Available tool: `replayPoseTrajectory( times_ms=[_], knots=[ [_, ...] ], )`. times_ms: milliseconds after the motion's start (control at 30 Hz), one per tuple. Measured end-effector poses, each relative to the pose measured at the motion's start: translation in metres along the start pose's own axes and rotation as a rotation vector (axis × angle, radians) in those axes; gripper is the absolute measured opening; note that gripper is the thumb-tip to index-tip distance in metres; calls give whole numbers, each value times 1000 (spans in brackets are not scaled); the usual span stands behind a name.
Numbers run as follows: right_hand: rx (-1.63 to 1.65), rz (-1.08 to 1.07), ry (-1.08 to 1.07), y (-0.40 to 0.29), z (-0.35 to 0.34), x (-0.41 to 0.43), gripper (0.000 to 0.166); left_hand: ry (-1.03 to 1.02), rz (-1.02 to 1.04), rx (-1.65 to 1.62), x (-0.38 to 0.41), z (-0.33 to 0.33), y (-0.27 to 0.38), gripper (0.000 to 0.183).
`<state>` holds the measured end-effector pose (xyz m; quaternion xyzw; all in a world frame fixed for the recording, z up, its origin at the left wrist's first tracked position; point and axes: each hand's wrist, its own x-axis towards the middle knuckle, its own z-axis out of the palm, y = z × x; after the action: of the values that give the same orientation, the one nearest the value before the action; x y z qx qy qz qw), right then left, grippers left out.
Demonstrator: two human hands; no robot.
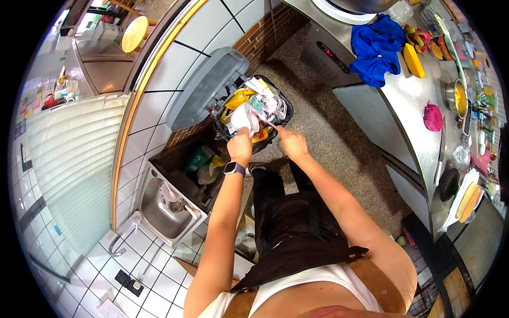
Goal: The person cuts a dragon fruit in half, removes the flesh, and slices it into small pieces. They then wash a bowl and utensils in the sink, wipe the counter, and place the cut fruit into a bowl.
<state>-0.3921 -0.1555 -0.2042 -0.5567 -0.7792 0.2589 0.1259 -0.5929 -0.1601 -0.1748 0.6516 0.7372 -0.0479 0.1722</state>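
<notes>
My left hand (240,146), with a watch on the wrist, grips a white bowl or cup (239,117) tilted over a full bin. Between the fingers of my right hand (292,142) is the end of a thin pinkish utensil (272,125), which reaches towards the bowl's mouth; its far end is hard to make out. Below both hands, a black bag (290,108) lines the bin. Crumpled wrappers and paper (274,102) fill it, along with yellow peels (239,98). The bin's grey lid (206,89) is swung up against the tiled wall.
Left of me is a steel sink (159,212) with a few utensils in it. A steel counter (411,107) curves along the right, bearing a blue cloth (377,47), a yellow mango-like fruit (414,61), a pink cloth item (433,116) and a metal bowl (451,95).
</notes>
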Motion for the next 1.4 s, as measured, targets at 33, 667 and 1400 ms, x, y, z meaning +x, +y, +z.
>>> replayPoseTrajectory(
  times_ms=[33, 667, 1400],
  knots=[
    [22, 50, 6, 3, -3, -1, 22, 15, 18, -23, 0, 0, -2, 9],
    [-122, -172, -64, 18, 2, -5, 32, -109, -26, -99, 2, -15, -32, 32],
    [248, -241, -31, -6, -31, -1, 16, -207, -107, -607, -13, -7, -86, 39]
  ],
)
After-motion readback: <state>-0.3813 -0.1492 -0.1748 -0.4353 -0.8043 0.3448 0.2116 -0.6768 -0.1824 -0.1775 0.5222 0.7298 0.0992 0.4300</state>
